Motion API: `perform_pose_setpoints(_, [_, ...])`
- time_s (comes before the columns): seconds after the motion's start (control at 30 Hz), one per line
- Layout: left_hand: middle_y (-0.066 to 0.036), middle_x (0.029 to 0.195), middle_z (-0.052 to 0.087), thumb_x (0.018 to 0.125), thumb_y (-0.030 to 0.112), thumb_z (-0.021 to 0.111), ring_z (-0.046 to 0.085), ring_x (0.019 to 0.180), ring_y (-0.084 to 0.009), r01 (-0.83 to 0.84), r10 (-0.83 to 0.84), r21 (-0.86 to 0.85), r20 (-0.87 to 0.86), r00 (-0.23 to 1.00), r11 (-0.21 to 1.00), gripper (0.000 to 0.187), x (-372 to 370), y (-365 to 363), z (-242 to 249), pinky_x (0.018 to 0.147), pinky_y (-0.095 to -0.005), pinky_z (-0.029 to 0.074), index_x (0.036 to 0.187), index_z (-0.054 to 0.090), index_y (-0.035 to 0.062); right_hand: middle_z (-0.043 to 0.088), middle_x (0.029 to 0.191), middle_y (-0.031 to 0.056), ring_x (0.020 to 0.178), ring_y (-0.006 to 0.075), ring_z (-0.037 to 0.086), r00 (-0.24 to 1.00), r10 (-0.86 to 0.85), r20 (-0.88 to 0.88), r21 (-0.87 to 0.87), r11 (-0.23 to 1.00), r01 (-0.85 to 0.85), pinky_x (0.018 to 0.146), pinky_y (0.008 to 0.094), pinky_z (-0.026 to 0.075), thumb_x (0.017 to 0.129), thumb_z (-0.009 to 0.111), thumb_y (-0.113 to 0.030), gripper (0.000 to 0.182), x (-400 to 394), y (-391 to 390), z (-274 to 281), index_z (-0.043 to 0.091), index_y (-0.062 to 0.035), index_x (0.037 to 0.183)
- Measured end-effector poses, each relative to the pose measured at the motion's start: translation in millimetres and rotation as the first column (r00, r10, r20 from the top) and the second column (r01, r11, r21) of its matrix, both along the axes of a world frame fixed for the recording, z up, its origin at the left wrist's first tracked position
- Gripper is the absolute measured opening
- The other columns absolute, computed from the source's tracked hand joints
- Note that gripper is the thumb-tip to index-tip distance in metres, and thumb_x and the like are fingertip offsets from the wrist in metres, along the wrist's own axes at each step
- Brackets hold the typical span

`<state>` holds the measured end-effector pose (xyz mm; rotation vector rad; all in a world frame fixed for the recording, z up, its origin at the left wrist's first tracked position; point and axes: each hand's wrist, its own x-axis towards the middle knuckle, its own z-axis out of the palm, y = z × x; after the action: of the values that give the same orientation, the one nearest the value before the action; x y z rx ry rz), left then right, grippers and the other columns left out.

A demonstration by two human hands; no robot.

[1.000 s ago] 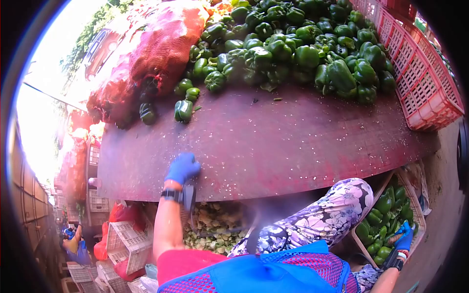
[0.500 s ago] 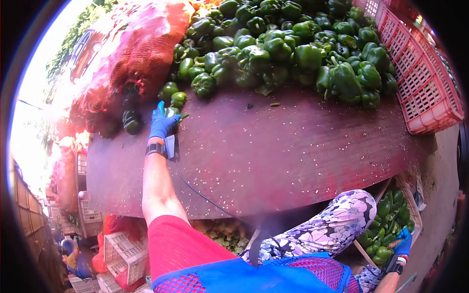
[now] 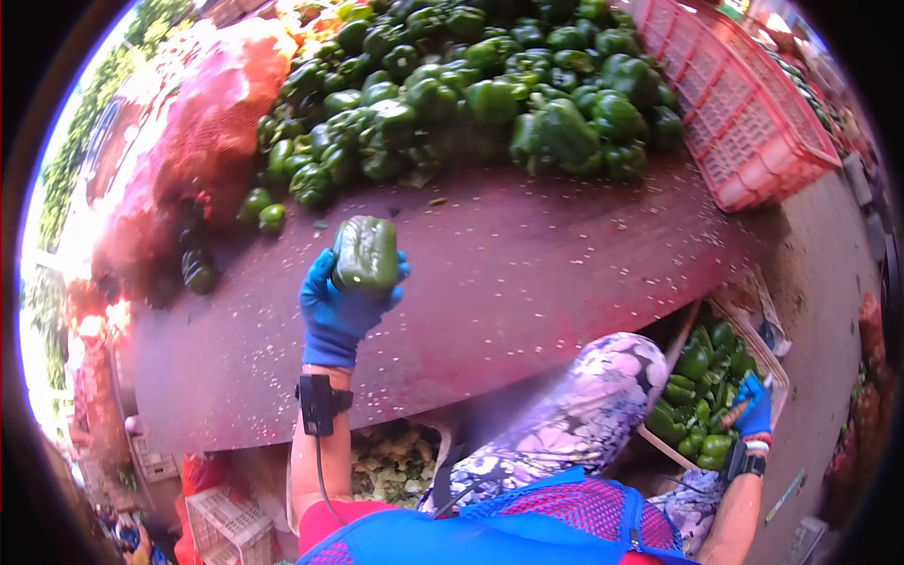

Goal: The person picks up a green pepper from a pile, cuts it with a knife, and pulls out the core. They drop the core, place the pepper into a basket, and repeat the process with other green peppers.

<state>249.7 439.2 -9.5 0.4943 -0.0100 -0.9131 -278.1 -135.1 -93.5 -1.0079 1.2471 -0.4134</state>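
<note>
My left hand [image 3: 344, 306], in a blue glove, is closed around a green bell pepper [image 3: 365, 250] and holds it up above the reddish tabletop [image 3: 527, 245]. The pepper looks blocky, with one broad side showing. At the lower right my right hand [image 3: 753, 410], gloved in blue too, grips a brown, handle-like thing [image 3: 734, 414]; its kind is hard to make out. That hand is over the edge of a crate [image 3: 774, 367] filled with green bell peppers [image 3: 692, 391].
A large pile of bell peppers [image 3: 433, 99] covers the table's far side. Red mesh sacks [image 3: 202, 141] lie at left, a pink plastic crate [image 3: 744, 122] at right. Below the table edge sits a container of pale trimmings [image 3: 395, 461]. A white crate [image 3: 226, 527] stands lower left.
My left hand has come back from the pile's left edge toward me, lifting a bell pepper. My right hand stays by the pepper crate. The whole view has shifted.
</note>
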Motion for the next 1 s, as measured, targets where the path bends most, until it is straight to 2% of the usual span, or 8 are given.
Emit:
perform_pose_setpoints(0.2, [-0.031, 0.140, 0.049, 0.092, 0.055, 0.057, 0.053, 0.123, -0.0494, 0.399, -0.418, -0.222, -0.048, 0.907, 0.890, 0.078, -89.0, -191.4, 12.0, 0.101, -0.0634, 0.046, 0.146, 0.042, 0.0007, 0.057, 0.073, -0.0019, 0.057, 0.0105, 0.051, 0.962, -0.049, 0.268, 0.014, 0.999, 0.047, 0.052, 0.0235, 0.043, 0.094, 0.064, -0.016, 0.009, 8.0, 16.9, 7.7, 0.064, -0.0095, 0.100])
perform_pose_setpoints(0.3, [-0.028, 0.134, 0.055, 0.092, 0.054, 0.057, 0.056, 0.119, -0.0495, 0.493, -0.492, -0.034, -0.150, 0.857, 0.869, 0.073, -144.2, -284.8, 33.1, 0.103, -0.0651, 0.044, 0.141, 0.048, 0.0007, 0.061, 0.078, 0.0004, 0.062, 0.0097, 0.055, 1.000, -0.024, -0.011, -0.225, 0.974, 0.021, 0.055, 0.0234, 0.046, 0.091, 0.063, -0.008, 0.024, 15.4, 45.2, 31.9, 0.058, -0.0026, 0.115])
perform_pose_setpoints(0.43, [-0.012, 0.118, 0.065, 0.094, 0.041, 0.057, 0.061, 0.112, -0.0367, 0.603, -0.582, 0.006, -0.252, 0.773, 0.798, 0.039, -224.8, -382.4, 30.4, 0.101, -0.0616, 0.046, 0.118, 0.063, 0.0111, 0.066, 0.091, 0.0047, 0.068, 0.0104, 0.057, 0.942, -0.026, 0.334, 0.038, 0.999, 0.014, 0.063, 0.0254, 0.051, 0.095, 0.063, -0.018, 0.037, 20.5, 63.1, 51.4, 0.058, -0.0024, 0.128])
perform_pose_setpoints(0.5, [-0.011, 0.116, 0.066, 0.094, 0.041, 0.056, 0.062, 0.111, -0.0313, 0.562, -0.568, 0.166, -0.015, 0.823, 0.810, 0.038, -257.9, -412.6, -5.1, 0.097, -0.0527, 0.050, 0.116, 0.064, 0.0109, 0.066, 0.103, 0.0061, 0.069, 0.0095, 0.056, 0.868, -0.031, 0.496, 0.194, 0.978, -0.076, 0.065, 0.0242, 0.050, 0.099, 0.062, -0.026, 0.043, 12.4, 67.6, 67.2, 0.056, -0.0049, 0.136])
perform_pose_setpoints(0.57, [-0.010, 0.115, 0.066, 0.094, 0.043, 0.056, 0.063, 0.109, -0.0287, 0.638, -0.592, 0.094, -0.289, 0.752, 0.764, 0.041, -283.7, -426.9, -1.5, 0.095, -0.0483, 0.052, 0.117, 0.063, 0.0104, 0.065, 0.108, 0.0057, 0.068, 0.0081, 0.053, 0.786, -0.025, 0.618, 0.065, 0.998, -0.019, 0.065, 0.0232, 0.049, 0.101, 0.059, -0.031, 0.047, 4.3, 64.4, 55.2, 0.053, -0.0082, 0.141])
perform_pose_setpoints(0.77, [-0.009, 0.116, 0.065, 0.097, 0.048, 0.055, 0.063, 0.109, -0.0248, 0.770, -0.770, 0.225, -0.110, 0.629, 0.597, 0.048, -315.8, -443.3, -40.5, 0.093, -0.0422, 0.053, 0.126, 0.058, 0.0096, 0.058, 0.088, -0.0013, 0.065, 0.0075, 0.052, 0.910, 0.073, 0.408, -0.058, 0.997, -0.054, 0.060, 0.0237, 0.047, 0.098, 0.062, -0.045, 0.058, 24.7, 97.1, 71.6, 0.051, -0.0129, 0.145])
perform_pose_setpoints(0.83, [-0.009, 0.121, 0.064, 0.098, 0.049, 0.056, 0.061, 0.116, -0.0255, 0.766, -0.815, 0.316, 0.045, 0.577, 0.560, 0.051, -315.3, -442.5, -50.1, 0.098, -0.0443, 0.052, 0.131, 0.055, 0.0095, 0.058, 0.086, -0.0009, 0.064, 0.0076, 0.053, 0.930, 0.057, 0.364, -0.088, 0.996, -0.026, 0.059, 0.0240, 0.047, 0.098, 0.062, -0.045, 0.057, 25.4, 93.3, 61.4, 0.051, -0.0123, 0.144])
perform_pose_setpoints(1.0, [-0.014, 0.113, 0.059, 0.103, 0.048, 0.049, 0.070, 0.087, -0.0238, 0.131, -0.707, 0.794, 0.436, 0.557, 0.593, 0.048, -324.0, -446.8, -47.8, 0.061, -0.0345, 0.063, 0.126, 0.046, 0.0056, 0.059, 0.080, 0.0008, 0.056, 0.0082, 0.054, 0.962, -0.013, 0.273, -0.031, 0.999, 0.022, 0.054, 0.0243, 0.046, 0.098, 0.060, -0.049, 0.053, 30.8, 98.4, 54.7, 0.058, -0.0095, 0.133])
